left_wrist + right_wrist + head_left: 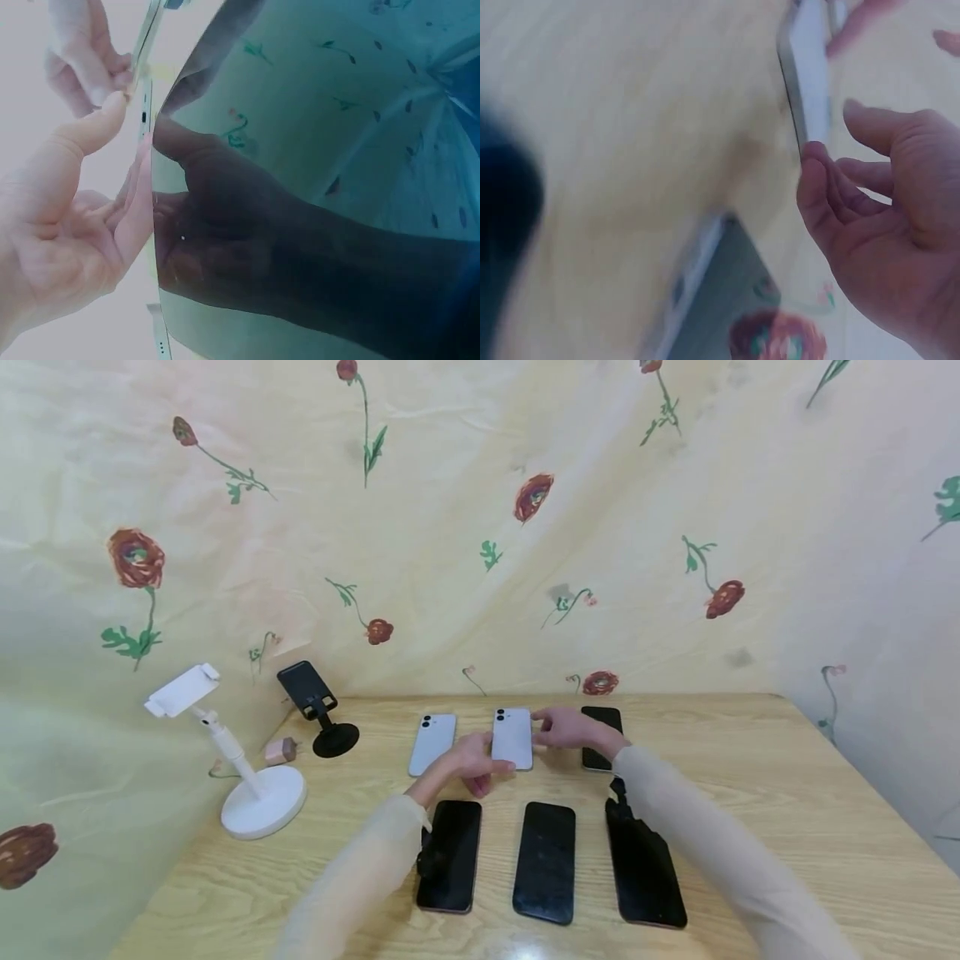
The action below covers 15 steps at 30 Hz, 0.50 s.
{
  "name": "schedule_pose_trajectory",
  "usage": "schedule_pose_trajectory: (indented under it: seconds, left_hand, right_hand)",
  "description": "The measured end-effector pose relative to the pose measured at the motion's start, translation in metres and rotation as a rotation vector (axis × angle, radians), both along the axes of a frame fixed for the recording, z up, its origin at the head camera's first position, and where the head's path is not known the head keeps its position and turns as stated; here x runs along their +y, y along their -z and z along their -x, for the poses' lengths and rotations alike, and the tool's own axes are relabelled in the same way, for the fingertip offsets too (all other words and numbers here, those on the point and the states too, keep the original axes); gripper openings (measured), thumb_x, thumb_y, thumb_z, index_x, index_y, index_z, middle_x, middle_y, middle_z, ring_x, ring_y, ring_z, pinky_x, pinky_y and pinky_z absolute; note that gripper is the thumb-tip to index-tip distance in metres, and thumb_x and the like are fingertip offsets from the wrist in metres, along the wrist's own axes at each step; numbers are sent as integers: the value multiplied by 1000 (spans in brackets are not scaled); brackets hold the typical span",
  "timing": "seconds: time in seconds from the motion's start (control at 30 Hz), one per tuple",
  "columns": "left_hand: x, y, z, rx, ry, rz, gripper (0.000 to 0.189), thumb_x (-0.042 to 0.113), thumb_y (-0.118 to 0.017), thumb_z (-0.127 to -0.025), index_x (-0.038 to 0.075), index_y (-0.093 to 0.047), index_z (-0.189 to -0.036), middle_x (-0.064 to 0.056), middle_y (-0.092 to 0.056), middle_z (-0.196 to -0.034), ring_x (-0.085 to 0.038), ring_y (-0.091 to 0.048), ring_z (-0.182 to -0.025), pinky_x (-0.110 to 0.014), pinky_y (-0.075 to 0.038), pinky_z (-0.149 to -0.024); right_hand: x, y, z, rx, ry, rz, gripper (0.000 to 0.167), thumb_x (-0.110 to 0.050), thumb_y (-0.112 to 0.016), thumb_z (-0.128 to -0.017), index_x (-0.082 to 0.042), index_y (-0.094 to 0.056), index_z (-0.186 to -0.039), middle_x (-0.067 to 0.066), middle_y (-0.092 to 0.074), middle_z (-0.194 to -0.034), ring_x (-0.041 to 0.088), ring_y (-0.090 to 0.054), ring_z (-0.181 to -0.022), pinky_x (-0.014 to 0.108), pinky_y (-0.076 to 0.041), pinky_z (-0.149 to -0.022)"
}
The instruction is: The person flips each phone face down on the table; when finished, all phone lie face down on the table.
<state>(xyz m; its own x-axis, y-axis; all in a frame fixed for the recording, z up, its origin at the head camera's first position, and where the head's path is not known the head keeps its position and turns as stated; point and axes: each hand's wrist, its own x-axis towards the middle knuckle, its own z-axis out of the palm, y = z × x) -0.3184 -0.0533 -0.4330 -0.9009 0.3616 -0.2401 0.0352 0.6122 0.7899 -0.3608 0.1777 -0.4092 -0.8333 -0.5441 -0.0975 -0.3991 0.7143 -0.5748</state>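
Observation:
A white phone (512, 742) lies back up on the table, its two camera lenses at the far left corner. My left hand (474, 760) is at its left and near edges, the thumb reaching along the near end. On the other side, my right hand (572, 727) touches the right edge with its fingers. In the right wrist view, fingertips of the right hand (877, 187) meet the side of the white phone (808, 82), while the thumb stands apart from it. The left hand (75, 210) has its thumb and fingers spread in the left wrist view; its exact contact is unclear.
Another pale phone (433, 742) lies to the left, and a dark phone (597, 760) is partly behind my right wrist. Nearer lie three black-screened phones (457, 852), (545, 860), (651, 877). A white stand (264, 800), black stand (335, 739) and pink charger (281, 751) are at left.

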Motion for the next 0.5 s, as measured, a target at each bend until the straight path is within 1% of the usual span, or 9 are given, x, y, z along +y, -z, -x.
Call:
schedule_pose_trajectory:
  seconds: [0.07,0.17,0.2,0.23,0.3,0.37,0.4,0.47,0.5]
  left_hand:
    - [2,-2,-1,71,-6,19,68,31,-71,-95,-1,-42,-148,-8,-58,-52,-16,-53,-41,-29,-48,-42]
    - [11,-7,-2,236,-13,71,62,34,-66,-98,-4,-48,-144,1,-49,-44,-12,-47,-37,-26,-43,-44]
    - [16,-10,-2,299,-10,89,60,33,-66,-98,-5,-50,-142,2,-48,-43,-11,-48,-37,-26,-44,-46]
    - [21,-13,-3,340,-4,100,60,31,-66,-98,-6,-50,-143,3,-47,-42,-10,-48,-36,-26,-45,-49]
    - [34,-17,-3,414,24,134,55,29,-66,-97,-5,-54,-139,3,-49,-43,-9,-50,-40,-25,-49,-59]
    - [47,-20,-5,446,76,154,54,27,-67,-96,-6,-55,-138,3,-53,-49,-7,-53,-45,-26,-51,-65]
    - [55,-21,-5,456,104,170,56,27,-68,-96,-6,-54,-139,4,-57,-53,-6,-54,-48,-26,-51,-68]
    - [68,-21,-6,431,162,193,62,28,-68,-96,-6,-48,-143,-1,-62,-62,-9,-54,-53,-26,-50,-71]
    - [75,-21,-6,424,182,204,64,28,-69,-95,-6,-46,-145,-3,-66,-70,-10,-58,-59,-26,-50,-72]
  right_hand:
    - [16,-6,0,64,2,35,50,-12,-60,-99,16,-48,-137,17,-68,-102,20,-64,-80,34,-52,-69]
    - [42,-14,3,181,17,60,39,-7,-59,-98,18,-56,-128,15,-68,-94,18,-60,-71,35,-50,-67]
    - [50,-16,3,228,21,53,36,-6,-59,-97,18,-58,-124,15,-69,-93,19,-60,-72,37,-51,-68]
    - [57,-17,4,272,26,41,33,-5,-59,-96,17,-61,-121,15,-69,-90,19,-60,-70,39,-51,-70]
    - [69,-17,6,339,39,22,29,-4,-60,-94,16,-65,-114,16,-69,-88,23,-60,-70,44,-51,-72]
    - [79,-18,5,379,52,-6,28,-3,-62,-91,17,-65,-110,22,-68,-90,31,-63,-77,50,-51,-77]
    - [83,-19,4,381,61,-31,30,-3,-64,-91,18,-63,-111,26,-68,-95,35,-64,-83,52,-51,-79]
    - [92,-20,0,340,70,-70,37,-3,-65,-89,21,-58,-116,34,-62,-104,44,-61,-90,55,-50,-81]
    - [97,-20,-1,319,68,-103,42,-3,-67,-89,22,-55,-119,37,-59,-110,46,-59,-96,56,-49,-83]
